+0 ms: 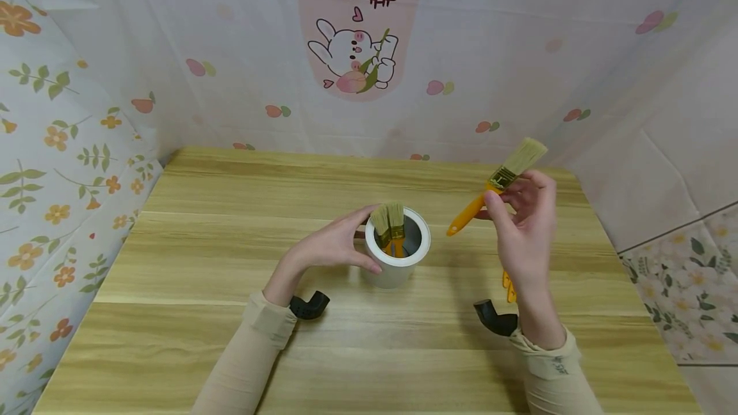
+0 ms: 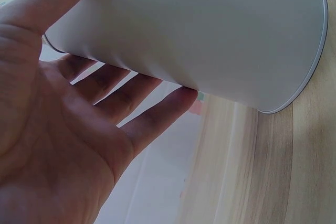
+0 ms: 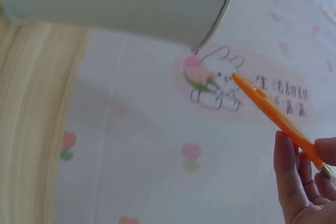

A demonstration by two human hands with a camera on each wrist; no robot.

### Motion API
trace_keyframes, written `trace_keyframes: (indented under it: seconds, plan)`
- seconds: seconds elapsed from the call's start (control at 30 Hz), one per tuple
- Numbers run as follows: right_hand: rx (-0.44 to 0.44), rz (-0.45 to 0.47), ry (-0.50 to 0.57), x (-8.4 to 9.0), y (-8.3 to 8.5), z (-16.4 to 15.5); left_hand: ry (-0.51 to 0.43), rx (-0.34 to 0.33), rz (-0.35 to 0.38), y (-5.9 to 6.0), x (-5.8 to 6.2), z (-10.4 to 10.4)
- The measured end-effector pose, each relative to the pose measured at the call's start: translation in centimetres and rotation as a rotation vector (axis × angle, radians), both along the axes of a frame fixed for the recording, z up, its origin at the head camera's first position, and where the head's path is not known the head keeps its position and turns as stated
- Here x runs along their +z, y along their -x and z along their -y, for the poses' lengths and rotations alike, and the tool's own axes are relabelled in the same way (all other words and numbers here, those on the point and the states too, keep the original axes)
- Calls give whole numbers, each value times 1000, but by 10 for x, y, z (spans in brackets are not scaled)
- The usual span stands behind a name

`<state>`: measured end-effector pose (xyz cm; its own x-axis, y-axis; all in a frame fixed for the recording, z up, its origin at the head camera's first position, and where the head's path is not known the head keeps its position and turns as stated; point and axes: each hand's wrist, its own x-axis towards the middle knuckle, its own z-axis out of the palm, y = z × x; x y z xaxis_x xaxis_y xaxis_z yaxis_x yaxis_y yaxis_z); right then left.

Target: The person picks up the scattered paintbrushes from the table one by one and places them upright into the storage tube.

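Pinching the brush (image 1: 503,177) in my right hand (image 1: 527,229), its handle (image 1: 468,215) slanting down-left toward the can (image 1: 387,275) my left hand (image 1: 328,243) grips round

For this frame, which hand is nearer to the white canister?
The left. The left hand holds the white canister by its side; the right hand is apart from it, off to its right, holding a brush.

The left hand (image 1: 332,240) grips, thumb opposing spread fingers, amid the tabletop (image 1: 230,191). The right hand (image 1: 524,230), raised nearer its right edge, pinches with thumb and fingers. Both forearms (image 1: 245,364) slant inward.
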<state>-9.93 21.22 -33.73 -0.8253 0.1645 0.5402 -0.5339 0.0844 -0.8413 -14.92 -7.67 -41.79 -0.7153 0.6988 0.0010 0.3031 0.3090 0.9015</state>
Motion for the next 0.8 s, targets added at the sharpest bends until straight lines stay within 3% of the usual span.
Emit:
trace_keyframes:
  seconds: [0.2,0.37,0.5,0.67,0.8]
  plan:
    - [68,-67,20,-2,-2,21,-5,4,-4,0,0,0]
    - [95,-15,-49,-8,-4,27,-1,6,-11,0,0,0]
    - [85,55,-177,-11,-6,29,10,6,-9,0,1,0]
    - [16,98,-405,-16,-7,31,14,4,-10,0,0,0]
    - [-24,130,-519,-21,-6,32,10,0,-18,0,0,0]
